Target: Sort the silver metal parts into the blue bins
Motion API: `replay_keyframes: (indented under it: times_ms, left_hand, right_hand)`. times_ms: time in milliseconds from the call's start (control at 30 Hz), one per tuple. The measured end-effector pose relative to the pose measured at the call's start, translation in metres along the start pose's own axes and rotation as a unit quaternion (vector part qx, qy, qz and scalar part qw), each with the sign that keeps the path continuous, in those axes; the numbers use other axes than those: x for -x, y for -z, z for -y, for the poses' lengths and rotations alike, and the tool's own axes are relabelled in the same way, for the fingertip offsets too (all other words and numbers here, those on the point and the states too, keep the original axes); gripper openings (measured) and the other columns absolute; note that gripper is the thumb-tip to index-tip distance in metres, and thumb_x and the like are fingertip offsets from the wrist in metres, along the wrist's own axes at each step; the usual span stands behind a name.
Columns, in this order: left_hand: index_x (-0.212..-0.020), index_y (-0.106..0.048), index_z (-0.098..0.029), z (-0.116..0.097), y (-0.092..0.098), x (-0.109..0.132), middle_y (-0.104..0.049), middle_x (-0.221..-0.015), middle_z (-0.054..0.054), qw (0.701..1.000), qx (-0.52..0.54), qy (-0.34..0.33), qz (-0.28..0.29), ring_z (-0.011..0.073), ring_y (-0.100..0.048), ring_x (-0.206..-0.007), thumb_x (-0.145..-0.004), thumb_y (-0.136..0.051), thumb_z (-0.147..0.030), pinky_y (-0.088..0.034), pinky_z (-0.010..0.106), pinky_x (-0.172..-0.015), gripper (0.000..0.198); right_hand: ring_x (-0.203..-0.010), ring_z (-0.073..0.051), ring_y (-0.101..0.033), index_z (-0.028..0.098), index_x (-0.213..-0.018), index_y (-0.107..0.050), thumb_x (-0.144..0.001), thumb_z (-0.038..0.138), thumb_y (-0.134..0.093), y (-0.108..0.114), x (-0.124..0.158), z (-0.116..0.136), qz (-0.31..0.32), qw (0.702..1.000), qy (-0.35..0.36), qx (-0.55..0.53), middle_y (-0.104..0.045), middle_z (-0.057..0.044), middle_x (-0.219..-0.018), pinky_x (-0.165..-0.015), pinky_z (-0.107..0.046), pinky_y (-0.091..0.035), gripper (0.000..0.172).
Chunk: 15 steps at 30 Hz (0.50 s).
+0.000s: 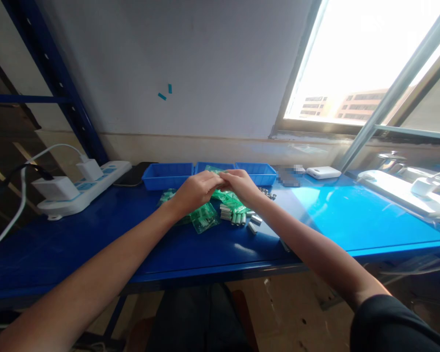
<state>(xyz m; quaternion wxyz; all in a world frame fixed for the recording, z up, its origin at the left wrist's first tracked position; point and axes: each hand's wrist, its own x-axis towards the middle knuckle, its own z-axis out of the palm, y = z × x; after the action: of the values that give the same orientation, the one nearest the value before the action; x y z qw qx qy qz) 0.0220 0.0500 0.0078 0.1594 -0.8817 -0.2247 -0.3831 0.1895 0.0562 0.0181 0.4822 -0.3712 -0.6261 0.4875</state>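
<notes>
My left hand [197, 191] and my right hand [242, 186] meet above the table, fingers pinched together on a small clear green plastic bag [213, 169]. Only the bag's far edge shows past my fingers; the rest is hidden. Beneath my left hand lie several filled green plastic bags [205, 218] in a loose pile. Short silvery metal cylinders [238, 219] stand and lie in a cluster below my right hand, with a few loose metal pieces [253, 228] to their right. Small round metal parts [268, 193] are scattered beyond my right wrist.
Three blue plastic bins [167, 178] line the wall side of the blue table [220, 254]. On the left are a white power strip [90, 193] with chargers and a dark flat device [135, 175]. To the right sit a white power bank [323, 172] and another power strip [396, 193].
</notes>
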Motion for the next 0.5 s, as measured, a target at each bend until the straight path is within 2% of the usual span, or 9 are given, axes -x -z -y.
replay_keyframes:
  times_ms: [67,167,233,300,367,433,500]
  left_hand:
    - [-0.106,-0.062,-0.017,0.001,0.002,-0.001,-0.067,-0.106,0.009,0.999,0.01,0.017,-0.029,0.0196,-0.061,-0.102,-0.093,-0.049,-0.025,-0.048,0.032,-0.092,0.02]
    - [-0.123,-0.053,-0.017,0.006,0.01,-0.002,-0.061,-0.119,0.011,0.988,0.026,0.125,-0.085,0.0213,-0.058,-0.109,-0.087,-0.058,-0.033,-0.049,0.032,-0.089,0.039]
    - [-0.127,-0.049,-0.018,0.011,0.016,-0.002,-0.064,-0.112,0.009,0.978,0.052,0.195,-0.061,0.0192,-0.063,-0.097,-0.086,-0.059,-0.035,-0.052,0.029,-0.079,0.045]
    - [-0.118,-0.056,-0.02,0.018,0.024,-0.001,-0.068,-0.098,0.005,0.976,0.05,0.21,-0.006,0.017,-0.064,-0.083,-0.087,-0.056,-0.036,-0.051,0.027,-0.074,0.035]
    - [-0.107,-0.061,-0.021,0.026,0.035,0.0,-0.068,-0.094,0.004,0.981,-0.006,0.193,0.01,0.0181,-0.063,-0.083,-0.088,-0.054,-0.035,-0.05,0.03,-0.079,0.025]
    - [-0.105,-0.062,-0.021,0.036,0.05,0.001,-0.067,-0.1,0.005,0.975,-0.089,0.198,-0.041,0.0206,-0.061,-0.093,-0.089,-0.051,-0.032,-0.048,0.033,-0.087,0.023]
    - [-0.107,-0.062,-0.021,0.048,0.064,0.004,-0.065,-0.104,0.006,0.956,-0.158,0.231,-0.09,0.022,-0.058,-0.1,-0.089,-0.049,-0.03,-0.045,0.035,-0.094,0.024]
  right_hand:
    - [-0.056,-0.01,-0.052,0.015,-0.063,-0.059,-0.075,0.04,-0.063,0.004,-0.001,-0.002,-0.025,0.997,0.062,0.047,-0.055,0.002,-0.056,-0.058,-0.023,-0.044,0.028]
    - [-0.063,-0.012,-0.058,0.015,-0.078,-0.067,-0.082,0.033,-0.054,0.009,-0.001,-0.001,-0.015,0.972,0.174,0.159,-0.065,-0.001,-0.067,-0.062,-0.025,-0.045,0.023]
    - [-0.071,-0.014,-0.063,0.016,-0.091,-0.07,-0.085,0.03,-0.051,0.009,0.002,0.0,-0.012,0.949,0.23,0.217,-0.07,-0.003,-0.079,-0.068,-0.027,-0.048,0.024]
    - [-0.081,-0.016,-0.066,0.018,-0.104,-0.068,-0.086,0.027,-0.05,0.007,0.005,0.001,-0.023,0.925,0.279,0.257,-0.072,-0.005,-0.092,-0.074,-0.028,-0.05,0.027]
    - [-0.09,-0.017,-0.066,0.019,-0.116,-0.063,-0.086,0.026,-0.05,0.004,0.008,0.002,-0.033,0.904,0.32,0.281,-0.071,-0.006,-0.102,-0.079,-0.029,-0.051,0.033]
    - [-0.092,-0.017,-0.065,0.02,-0.122,-0.059,-0.087,0.027,-0.051,0.003,0.01,0.003,-0.045,0.889,0.344,0.299,-0.07,-0.007,-0.104,-0.082,-0.03,-0.051,0.036]
    - [-0.089,-0.017,-0.065,0.019,-0.12,-0.058,-0.087,0.027,-0.052,0.004,0.01,0.004,-0.06,0.879,0.351,0.318,-0.07,-0.008,-0.1,-0.081,-0.03,-0.051,0.035]
